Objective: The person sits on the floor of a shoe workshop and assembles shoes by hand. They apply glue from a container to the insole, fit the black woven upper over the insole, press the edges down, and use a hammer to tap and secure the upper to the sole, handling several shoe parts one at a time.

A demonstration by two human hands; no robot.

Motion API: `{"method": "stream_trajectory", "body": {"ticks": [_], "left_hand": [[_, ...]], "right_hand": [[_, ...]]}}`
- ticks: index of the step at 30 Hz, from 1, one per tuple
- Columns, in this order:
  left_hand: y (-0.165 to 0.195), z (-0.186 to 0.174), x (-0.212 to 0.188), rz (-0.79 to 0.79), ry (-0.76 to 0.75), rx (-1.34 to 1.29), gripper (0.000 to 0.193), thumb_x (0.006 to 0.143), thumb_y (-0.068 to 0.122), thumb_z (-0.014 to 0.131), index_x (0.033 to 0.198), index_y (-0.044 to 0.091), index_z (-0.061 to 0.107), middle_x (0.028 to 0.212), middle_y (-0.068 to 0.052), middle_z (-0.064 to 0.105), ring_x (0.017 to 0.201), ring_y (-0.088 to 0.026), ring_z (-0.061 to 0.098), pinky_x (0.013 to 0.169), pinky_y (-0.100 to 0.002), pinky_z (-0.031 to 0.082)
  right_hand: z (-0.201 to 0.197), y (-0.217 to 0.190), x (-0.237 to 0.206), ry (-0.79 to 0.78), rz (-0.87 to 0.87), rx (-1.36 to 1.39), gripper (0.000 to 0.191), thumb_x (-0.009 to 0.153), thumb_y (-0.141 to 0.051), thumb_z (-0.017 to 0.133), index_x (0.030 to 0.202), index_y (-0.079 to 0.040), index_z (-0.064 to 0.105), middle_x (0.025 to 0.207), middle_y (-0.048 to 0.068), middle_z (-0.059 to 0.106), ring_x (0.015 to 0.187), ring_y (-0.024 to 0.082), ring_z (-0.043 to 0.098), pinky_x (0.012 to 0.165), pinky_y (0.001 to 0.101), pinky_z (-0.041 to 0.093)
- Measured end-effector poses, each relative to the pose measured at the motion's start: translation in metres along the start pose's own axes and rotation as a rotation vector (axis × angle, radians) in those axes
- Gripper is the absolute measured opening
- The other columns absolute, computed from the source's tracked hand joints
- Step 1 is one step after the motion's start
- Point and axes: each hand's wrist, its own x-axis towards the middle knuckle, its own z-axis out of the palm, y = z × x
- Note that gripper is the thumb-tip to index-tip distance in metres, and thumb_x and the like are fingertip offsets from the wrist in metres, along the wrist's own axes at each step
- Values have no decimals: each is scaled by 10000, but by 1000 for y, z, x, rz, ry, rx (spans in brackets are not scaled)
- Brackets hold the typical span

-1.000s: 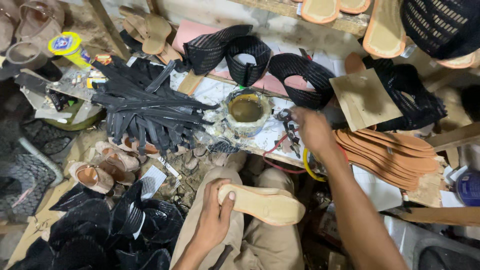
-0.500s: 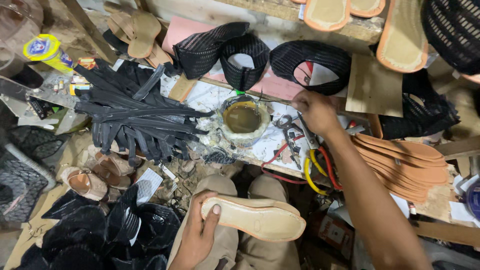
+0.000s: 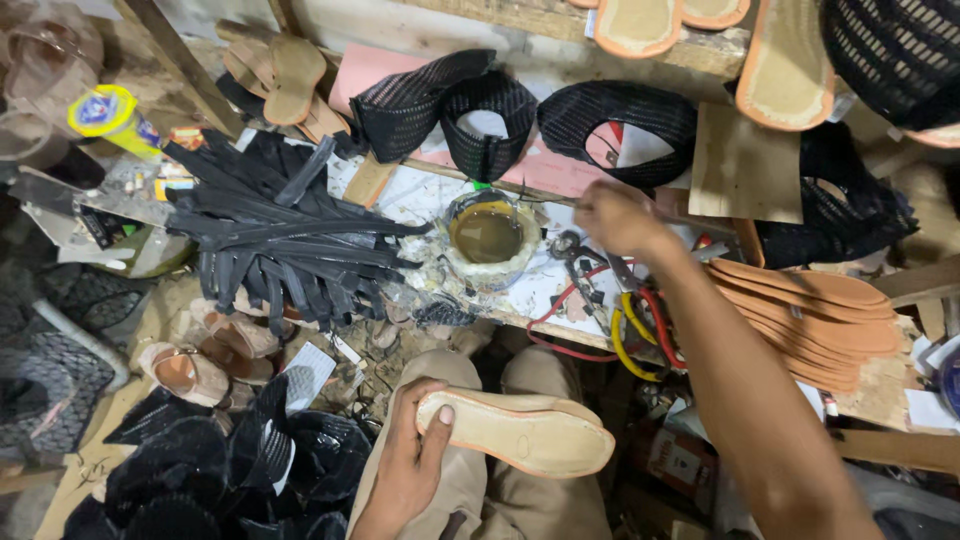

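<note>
My left hand (image 3: 408, 462) grips the heel end of a tan shoe sole (image 3: 520, 432), held flat over my lap with its bottom side up. My right hand (image 3: 618, 218) reaches forward over the cluttered work board, blurred, just right of a round tin of brown glue (image 3: 487, 233). Its fingers are curled near the pliers and tools (image 3: 600, 285) lying there; whether it holds anything cannot be made out.
A pile of black straps (image 3: 285, 235) lies left of the tin. Stacked orange insoles (image 3: 815, 315) sit at the right. Black mesh uppers (image 3: 480, 115) line the back. Finished sandals (image 3: 200, 355) and black uppers (image 3: 215, 470) cover the floor at left. A yellow-lidded can (image 3: 112, 115) stands far left.
My right hand has moved up and left across the board towards the glue tin. The sole in my left hand has shifted slightly lower over my lap.
</note>
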Motion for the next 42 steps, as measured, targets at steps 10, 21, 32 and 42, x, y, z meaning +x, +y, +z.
{"method": "stream_trajectory", "body": {"ticks": [10, 21, 32, 42], "left_hand": [[1, -5, 1, -50, -2, 6, 332, 1018, 235, 540, 1284, 38, 539, 1185, -136, 607, 1083, -236, 616, 950, -331, 476], [10, 1, 2, -14, 146, 44, 334, 1013, 233, 568, 1291, 49, 555, 1207, -146, 610, 1075, -259, 619, 832, -340, 527], [7, 5, -27, 232, 56, 135, 313, 1052, 181, 562, 1317, 20, 520, 1243, -198, 557, 1168, -369, 565, 1006, -419, 461], [-2, 2, -37, 206, -1, 29, 323, 1070, 181, 512, 1340, 5, 491, 1242, -194, 534, 1160, -330, 572, 1022, -397, 454]], "right_hand": [[-7, -17, -38, 290, -61, 187, 137, 932, -100, 705, 1048, -27, 714, 1000, 153, 723, 941, 285, 691, 848, 400, 533], [-5, -74, -61, 384, -27, 344, 134, 1062, -82, 656, 1066, 52, 653, 944, 160, 655, 858, 258, 634, 786, 391, 504], [99, -206, -294, 380, 218, 733, 114, 956, -89, 687, 1023, 1, 709, 895, 31, 697, 843, 100, 609, 781, 250, 485], [113, -222, -292, 512, 128, 486, 141, 1028, -123, 614, 1050, 15, 638, 975, 157, 681, 868, 296, 667, 804, 351, 512]]}}
